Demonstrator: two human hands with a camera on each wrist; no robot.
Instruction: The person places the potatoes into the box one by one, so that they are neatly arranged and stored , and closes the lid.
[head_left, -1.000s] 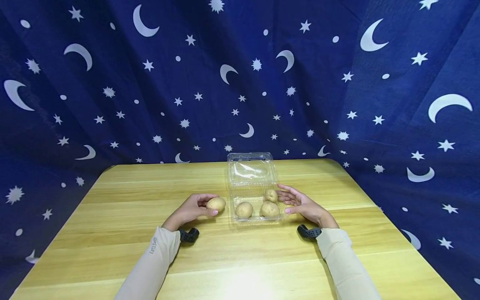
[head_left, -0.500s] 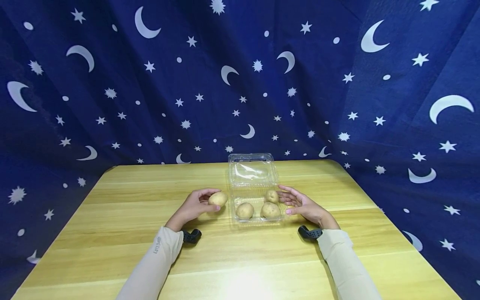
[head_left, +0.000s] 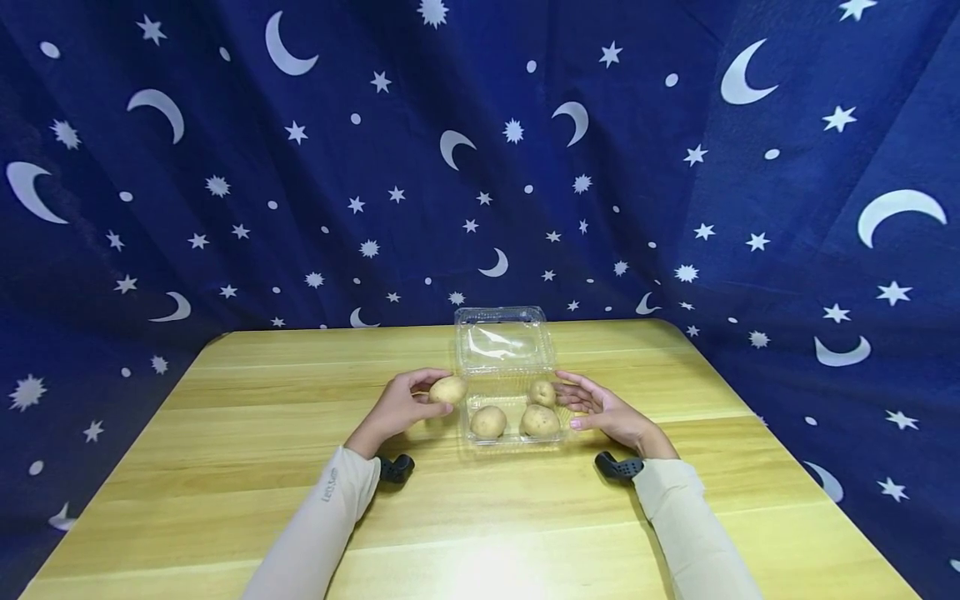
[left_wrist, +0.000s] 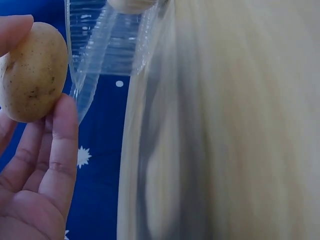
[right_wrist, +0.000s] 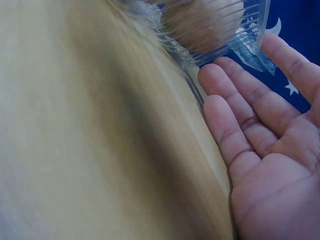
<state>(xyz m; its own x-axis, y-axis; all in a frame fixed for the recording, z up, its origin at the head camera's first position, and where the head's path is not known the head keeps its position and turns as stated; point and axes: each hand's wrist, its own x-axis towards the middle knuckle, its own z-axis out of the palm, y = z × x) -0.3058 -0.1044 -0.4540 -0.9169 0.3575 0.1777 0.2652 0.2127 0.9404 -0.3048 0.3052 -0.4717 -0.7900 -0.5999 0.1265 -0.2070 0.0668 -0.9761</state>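
My left hand (head_left: 402,408) pinches a potato (head_left: 448,390) between thumb and fingers, at the left edge of a clear plastic clamshell box (head_left: 513,383). The left wrist view shows that potato (left_wrist: 36,72) close up, off the table, with brown specks. Three more potatoes sit inside the box: one at front left (head_left: 488,422), one at front right (head_left: 540,422), one at back right (head_left: 542,392). My right hand (head_left: 607,412) is beside the box's right wall, fingers relaxed and holding nothing. In the right wrist view its fingertips lie near the ribbed plastic wall (right_wrist: 210,47).
The box's lid (head_left: 504,340) stands raised at the back, tilted away. Everything rests on a wooden table (head_left: 480,508). A dark blue curtain (head_left: 390,167) with moons and stars hangs behind it. Each wrist carries a black camera mount (head_left: 396,468).
My left hand has lifted the potato and carried it right, from the table beside the box to its left edge. The right hand and the box have stayed in place.
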